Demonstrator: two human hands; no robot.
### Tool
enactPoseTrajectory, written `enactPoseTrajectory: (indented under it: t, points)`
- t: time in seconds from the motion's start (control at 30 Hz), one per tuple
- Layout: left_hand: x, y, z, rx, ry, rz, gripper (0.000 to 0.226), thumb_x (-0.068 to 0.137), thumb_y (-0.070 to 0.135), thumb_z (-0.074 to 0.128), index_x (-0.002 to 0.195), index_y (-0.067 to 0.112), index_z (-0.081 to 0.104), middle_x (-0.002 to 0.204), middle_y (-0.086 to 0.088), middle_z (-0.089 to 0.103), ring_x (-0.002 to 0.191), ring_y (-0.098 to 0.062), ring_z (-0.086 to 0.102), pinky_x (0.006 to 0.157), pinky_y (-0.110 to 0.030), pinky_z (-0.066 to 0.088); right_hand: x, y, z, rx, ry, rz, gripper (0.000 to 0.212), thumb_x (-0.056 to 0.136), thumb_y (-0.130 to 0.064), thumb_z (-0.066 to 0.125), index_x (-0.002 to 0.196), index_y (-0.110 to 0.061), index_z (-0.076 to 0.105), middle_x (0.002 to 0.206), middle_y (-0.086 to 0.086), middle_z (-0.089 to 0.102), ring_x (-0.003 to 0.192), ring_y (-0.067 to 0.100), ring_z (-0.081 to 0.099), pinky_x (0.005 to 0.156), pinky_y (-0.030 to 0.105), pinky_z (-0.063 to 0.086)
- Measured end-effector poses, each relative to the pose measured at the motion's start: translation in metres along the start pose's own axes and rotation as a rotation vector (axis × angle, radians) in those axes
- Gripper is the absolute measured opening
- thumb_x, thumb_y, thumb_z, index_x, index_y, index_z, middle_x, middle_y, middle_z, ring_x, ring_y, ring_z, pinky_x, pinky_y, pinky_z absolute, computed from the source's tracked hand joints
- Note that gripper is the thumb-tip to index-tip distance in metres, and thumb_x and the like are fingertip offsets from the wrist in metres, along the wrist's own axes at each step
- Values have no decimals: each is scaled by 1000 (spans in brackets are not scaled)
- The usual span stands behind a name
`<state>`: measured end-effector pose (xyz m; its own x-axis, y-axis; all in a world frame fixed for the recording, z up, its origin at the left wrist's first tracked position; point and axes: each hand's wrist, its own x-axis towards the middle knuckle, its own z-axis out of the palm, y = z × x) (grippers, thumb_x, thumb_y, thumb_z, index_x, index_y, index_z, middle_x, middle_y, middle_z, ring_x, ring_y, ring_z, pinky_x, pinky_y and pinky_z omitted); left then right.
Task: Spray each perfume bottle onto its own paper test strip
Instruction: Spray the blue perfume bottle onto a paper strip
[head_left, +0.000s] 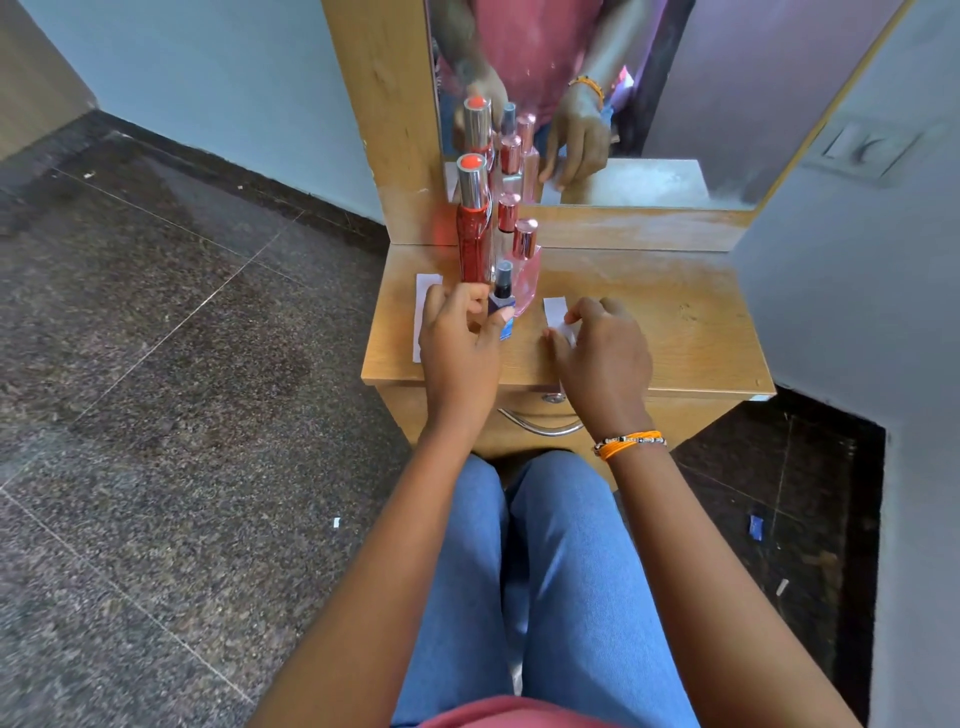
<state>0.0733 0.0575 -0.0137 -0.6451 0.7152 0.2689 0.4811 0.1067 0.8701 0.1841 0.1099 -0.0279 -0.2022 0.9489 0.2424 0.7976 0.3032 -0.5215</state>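
Note:
Several perfume bottles stand in a cluster on the wooden dressing table (649, 322): a tall red bottle (474, 228) with a silver cap, a pink bottle (527, 265) with a rose cap, and a small dark blue bottle (503, 296) with a black sprayer. My left hand (460, 343) wraps its fingers around the small blue bottle. A white paper strip (556, 312) lies to the right of the bottles, and my right hand (602, 353) pinches it at its near end. Another white strip (422, 306) lies left of the bottles, partly hidden by my left hand.
A mirror (649, 104) at the back of the table reflects the bottles and hands. A drawer with a metal handle (540, 426) sits under the tabletop. Dark granite floor (156, 364) lies to the left, a wall (883, 260) to the right.

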Motion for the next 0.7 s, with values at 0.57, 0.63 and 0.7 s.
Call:
enactPoseTrajectory:
  t: [0.57,0.63,0.7]
  points:
    - [-47,34,-2,-304,-374,7,22,96,25,36,99,11,53,72,9,49,68,-9,47,66,-33,38,-17,-20,-62,1054,-204,11,10,87,-5,63,82,3,66,58,-7,62,54,-3,55,56,9,42]
    - [-50,35,3,-342,-363,-61,30,95,33,35,93,11,56,68,10,50,63,-6,46,63,-31,36,-21,-16,-63,1117,-272,46,16,91,-5,57,84,8,63,48,-10,57,46,-2,51,50,7,39]
    - [-49,38,6,-391,-425,-135,33,93,35,35,84,11,57,69,4,51,62,-10,46,60,-30,36,-23,-12,-64,1168,-301,86,18,93,-5,52,85,9,61,44,-8,56,42,1,50,47,9,39]
